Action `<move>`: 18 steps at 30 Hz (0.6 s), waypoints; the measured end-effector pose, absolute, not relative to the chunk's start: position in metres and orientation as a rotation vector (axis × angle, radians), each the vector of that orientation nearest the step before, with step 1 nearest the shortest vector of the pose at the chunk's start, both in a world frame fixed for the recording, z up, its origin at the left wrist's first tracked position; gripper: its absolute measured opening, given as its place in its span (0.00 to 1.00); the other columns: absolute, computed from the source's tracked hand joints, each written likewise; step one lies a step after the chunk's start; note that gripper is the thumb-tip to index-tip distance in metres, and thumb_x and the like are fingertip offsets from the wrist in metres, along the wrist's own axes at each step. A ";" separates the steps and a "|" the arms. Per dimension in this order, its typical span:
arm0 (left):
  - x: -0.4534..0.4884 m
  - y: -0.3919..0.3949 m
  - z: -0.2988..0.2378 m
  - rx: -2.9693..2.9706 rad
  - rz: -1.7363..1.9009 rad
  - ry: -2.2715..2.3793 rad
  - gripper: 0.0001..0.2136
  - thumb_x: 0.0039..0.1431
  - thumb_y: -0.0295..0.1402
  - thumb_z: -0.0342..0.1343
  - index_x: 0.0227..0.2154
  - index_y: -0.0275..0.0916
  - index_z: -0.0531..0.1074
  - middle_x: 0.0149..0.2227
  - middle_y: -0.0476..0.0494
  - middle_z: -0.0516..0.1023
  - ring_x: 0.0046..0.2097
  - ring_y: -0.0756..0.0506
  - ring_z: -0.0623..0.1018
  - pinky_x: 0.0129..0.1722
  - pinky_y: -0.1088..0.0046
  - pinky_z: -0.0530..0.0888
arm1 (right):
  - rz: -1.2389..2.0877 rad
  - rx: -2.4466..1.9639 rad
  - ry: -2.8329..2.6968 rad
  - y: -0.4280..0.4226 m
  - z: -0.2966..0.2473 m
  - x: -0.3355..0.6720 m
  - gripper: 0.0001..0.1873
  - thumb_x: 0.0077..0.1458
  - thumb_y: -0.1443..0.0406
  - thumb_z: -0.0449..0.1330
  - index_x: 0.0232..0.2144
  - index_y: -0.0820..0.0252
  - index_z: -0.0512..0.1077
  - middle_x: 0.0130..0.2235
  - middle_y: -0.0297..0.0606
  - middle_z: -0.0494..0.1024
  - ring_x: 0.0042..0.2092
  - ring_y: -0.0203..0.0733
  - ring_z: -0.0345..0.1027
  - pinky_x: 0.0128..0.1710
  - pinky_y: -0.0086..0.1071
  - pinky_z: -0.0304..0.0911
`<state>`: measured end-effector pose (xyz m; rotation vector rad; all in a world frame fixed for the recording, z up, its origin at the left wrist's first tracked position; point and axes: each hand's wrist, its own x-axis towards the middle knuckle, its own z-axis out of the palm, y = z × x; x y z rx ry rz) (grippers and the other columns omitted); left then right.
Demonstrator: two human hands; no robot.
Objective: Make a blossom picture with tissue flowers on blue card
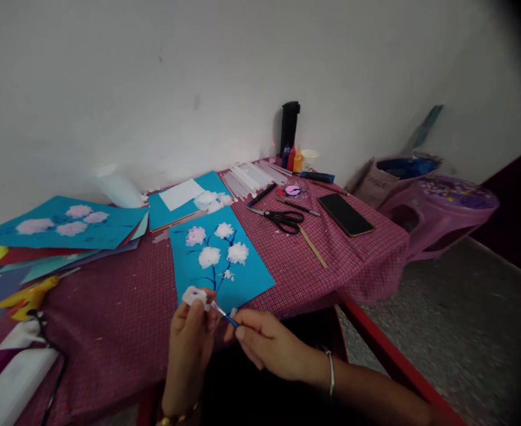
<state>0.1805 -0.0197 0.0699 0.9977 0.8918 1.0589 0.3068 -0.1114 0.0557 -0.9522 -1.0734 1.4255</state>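
Note:
Between the fingers of my left hand is a crumpled white tissue flower with a small purple mark on it. My right hand is closed around a blue paintbrush, its bristle tip pointing at the fingers of my left hand, close to the flower. Just beyond both hands lies a blue sheet of paper with dark blue painted stems. Several fluffy white flowers sit on it, one of them tinted light purple.
Black scissors, a wooden stick and a phone lie right of the sheet. Paint bottles stand at the back. A yellow glue gun and another flowered blue sheet are on the left. A pink stool stands right.

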 end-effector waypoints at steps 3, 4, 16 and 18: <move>0.177 -0.010 0.080 0.974 1.095 0.812 0.18 0.46 0.50 0.64 0.26 0.41 0.68 0.20 0.55 0.61 0.22 0.53 0.59 0.20 0.79 0.60 | 1.429 -0.951 -1.074 -0.114 0.058 0.309 0.16 0.65 0.58 0.49 0.39 0.64 0.71 0.15 0.21 0.58 0.16 0.27 0.48 0.18 0.22 0.45; 0.174 -0.006 0.082 0.973 1.092 0.803 0.18 0.46 0.50 0.63 0.26 0.40 0.68 0.19 0.55 0.61 0.21 0.53 0.58 0.20 0.79 0.60 | 1.437 -0.948 -1.070 -0.115 0.059 0.309 0.17 0.65 0.57 0.49 0.40 0.64 0.71 0.15 0.21 0.58 0.16 0.26 0.48 0.17 0.22 0.45; 0.168 -0.017 0.064 0.956 0.900 0.873 0.22 0.47 0.53 0.62 0.33 0.37 0.74 0.22 0.50 0.68 0.24 0.51 0.66 0.22 0.78 0.63 | 1.389 -1.058 -1.096 -0.115 0.063 0.308 0.22 0.64 0.51 0.48 0.40 0.64 0.71 0.16 0.22 0.60 0.15 0.27 0.48 0.15 0.21 0.46; 0.170 -0.018 0.065 0.961 0.868 0.859 0.22 0.48 0.54 0.60 0.33 0.37 0.74 0.22 0.50 0.67 0.24 0.51 0.65 0.21 0.77 0.63 | 1.435 -1.080 -1.073 -0.114 0.063 0.308 0.19 0.64 0.54 0.49 0.40 0.64 0.71 0.16 0.21 0.60 0.15 0.27 0.48 0.14 0.21 0.45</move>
